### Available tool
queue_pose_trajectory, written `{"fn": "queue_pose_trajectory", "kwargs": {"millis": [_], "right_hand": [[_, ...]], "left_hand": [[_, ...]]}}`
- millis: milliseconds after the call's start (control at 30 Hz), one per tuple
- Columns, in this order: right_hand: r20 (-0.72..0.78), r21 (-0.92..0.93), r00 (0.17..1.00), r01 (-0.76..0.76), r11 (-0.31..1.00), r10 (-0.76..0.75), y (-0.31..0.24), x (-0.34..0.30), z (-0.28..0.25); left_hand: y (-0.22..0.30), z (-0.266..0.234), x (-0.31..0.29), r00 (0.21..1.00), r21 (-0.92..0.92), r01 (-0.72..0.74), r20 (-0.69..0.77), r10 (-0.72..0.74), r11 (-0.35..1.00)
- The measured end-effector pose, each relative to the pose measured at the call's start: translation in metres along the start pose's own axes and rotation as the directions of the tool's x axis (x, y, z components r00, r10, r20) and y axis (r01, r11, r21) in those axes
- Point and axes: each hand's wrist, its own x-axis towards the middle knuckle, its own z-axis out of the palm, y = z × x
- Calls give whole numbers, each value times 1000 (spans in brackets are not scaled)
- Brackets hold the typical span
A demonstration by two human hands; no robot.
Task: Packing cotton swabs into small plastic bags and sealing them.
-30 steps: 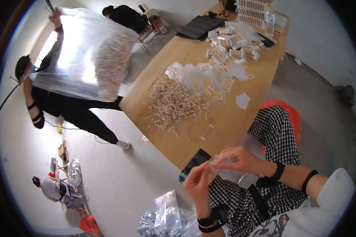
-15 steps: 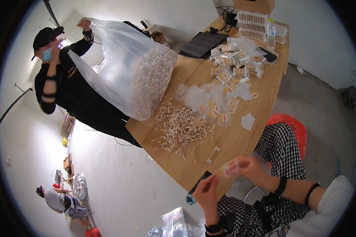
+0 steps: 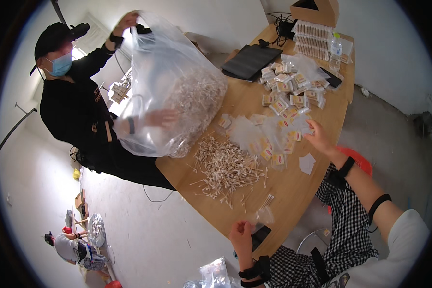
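Observation:
My left hand (image 3: pixel 242 235) is pinched at the table's near edge on a small clear plastic bag (image 3: pixel 265 216). The bag hangs over the table beside a short row of cotton swabs (image 3: pixel 268 200). My right hand (image 3: pixel 320 138) is stretched over the table, thumb and forefinger apart, at the edge of some white cards (image 3: pixel 306 126). Beside it lie clear bags (image 3: pixel 247 132) and yellow-and-white printed cards (image 3: pixel 278 158). A large heap of loose cotton swabs (image 3: pixel 228 168) spreads over the left part of the table (image 3: pixel 288 192).
Across the table, a masked person (image 3: pixel 81 101) holds a big clear sack (image 3: pixel 177 96) full of swabs. Filled packets (image 3: pixel 285 86), a black laptop-like slab (image 3: pixel 249 61), a water bottle (image 3: pixel 335 52), stacked swab packs (image 3: pixel 312 41) and a dark phone (image 3: pixel 331 77) lie toward the far end.
My right hand has let go of the small bag and moved up to the cards; my left hand keeps it. Across the table, the person has lowered one hand beside the sack.

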Motion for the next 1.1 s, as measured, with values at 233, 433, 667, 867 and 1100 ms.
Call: {"fn": "queue_pose_trajectory", "kwargs": {"millis": [233, 433, 667, 867, 1100], "right_hand": [[384, -84, 863, 386, 918, -328, -131, 57, -26], [427, -56, 609, 756, 653, -668, -279, 119, 1], [465, -288, 397, 913, 289, -791, -381, 169, 148], [459, -439, 216, 899, -8, -862, -369, 216, 225], [802, -300, 289, 952, 67, -523, -364, 210, 257]], "left_hand": [[65, -63, 15, 983, 655, -156, 26, 184, 739], [214, -99, 63, 841, 754, -367, 19, 541, 544], [226, -88, 137, 653, 803, -557, 266, 709, 212], [227, -50, 167, 691, 772, -582, 304, 656, 255], [220, -43, 204, 635, 734, -619, 256, 729, 280]]}}
